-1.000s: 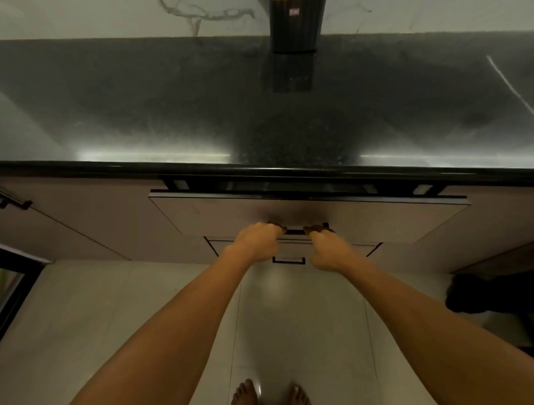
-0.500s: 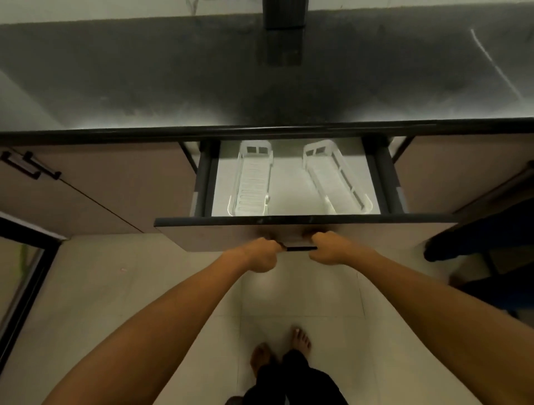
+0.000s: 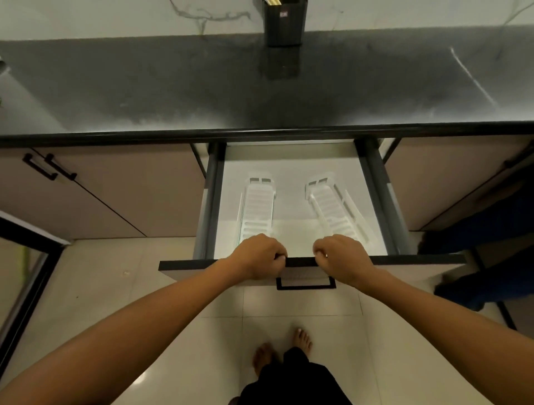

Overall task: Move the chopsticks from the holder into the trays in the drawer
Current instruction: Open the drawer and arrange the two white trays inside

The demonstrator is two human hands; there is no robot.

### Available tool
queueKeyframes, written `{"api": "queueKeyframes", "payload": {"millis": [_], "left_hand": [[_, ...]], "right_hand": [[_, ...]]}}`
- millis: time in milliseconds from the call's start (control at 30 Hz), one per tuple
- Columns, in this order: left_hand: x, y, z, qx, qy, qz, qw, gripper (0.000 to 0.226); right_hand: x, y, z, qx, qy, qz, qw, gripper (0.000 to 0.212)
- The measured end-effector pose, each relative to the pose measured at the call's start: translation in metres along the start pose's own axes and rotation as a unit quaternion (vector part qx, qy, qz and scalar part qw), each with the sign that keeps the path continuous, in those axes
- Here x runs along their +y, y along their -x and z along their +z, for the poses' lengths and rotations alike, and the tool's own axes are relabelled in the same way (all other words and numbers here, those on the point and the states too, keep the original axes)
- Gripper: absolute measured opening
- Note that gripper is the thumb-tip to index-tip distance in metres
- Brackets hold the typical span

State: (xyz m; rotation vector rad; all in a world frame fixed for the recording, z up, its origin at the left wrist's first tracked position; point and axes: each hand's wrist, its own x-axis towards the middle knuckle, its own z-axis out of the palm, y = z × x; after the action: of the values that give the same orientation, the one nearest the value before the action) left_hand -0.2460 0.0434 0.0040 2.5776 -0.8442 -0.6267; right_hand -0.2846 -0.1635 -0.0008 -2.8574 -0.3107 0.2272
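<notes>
Drawer [image 3: 291, 162] holds two trays [image 3: 257, 205]; countertop [image 3: 173, 86], seemingly, a holder [image 3: 284, 26].

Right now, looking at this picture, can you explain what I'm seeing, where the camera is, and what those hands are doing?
The camera sits on a person's head, looking forward and down, so you see their own two bare arms. The left hand and right hand curl over the top edge of an open drawer. Inside lie two white slotted trays, the left tray and the right tray; no chopsticks show in them. On the dark countertop at the back stands a black holder with pale chopstick tips just showing.
</notes>
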Motion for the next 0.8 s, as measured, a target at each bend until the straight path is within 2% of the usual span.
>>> {"api": "queueKeyframes", "payload": {"millis": [200,300,400,667,733,800], "left_hand": [[0.008,0.008,-0.004,-0.136,0.104,-0.055,0.984,0.034],[0.017,0.016,-0.005,-0.194,0.093,-0.037,0.976,0.028],[0.018,0.023,-0.001,-0.227,0.057,-0.007,0.972,0.029],[0.007,0.012,0.000,-0.208,0.097,-0.038,0.973,0.030],[-0.007,0.005,-0.003,-0.150,0.108,-0.066,0.981,0.029],[-0.026,-0.004,-0.005,-0.044,0.090,-0.126,0.987,0.027]], "right_hand": [[0.001,0.009,-0.014,-0.191,-0.116,0.001,0.975,0.022],[0.007,0.016,-0.014,-0.266,-0.148,-0.004,0.953,0.018],[0.011,0.024,-0.010,-0.296,-0.156,-0.008,0.942,0.021],[0.019,0.019,-0.008,-0.294,-0.200,0.006,0.935,0.020],[0.027,0.010,-0.009,-0.273,-0.224,0.029,0.935,0.021],[0.041,-0.002,-0.008,-0.196,-0.214,0.078,0.954,0.022]]}}
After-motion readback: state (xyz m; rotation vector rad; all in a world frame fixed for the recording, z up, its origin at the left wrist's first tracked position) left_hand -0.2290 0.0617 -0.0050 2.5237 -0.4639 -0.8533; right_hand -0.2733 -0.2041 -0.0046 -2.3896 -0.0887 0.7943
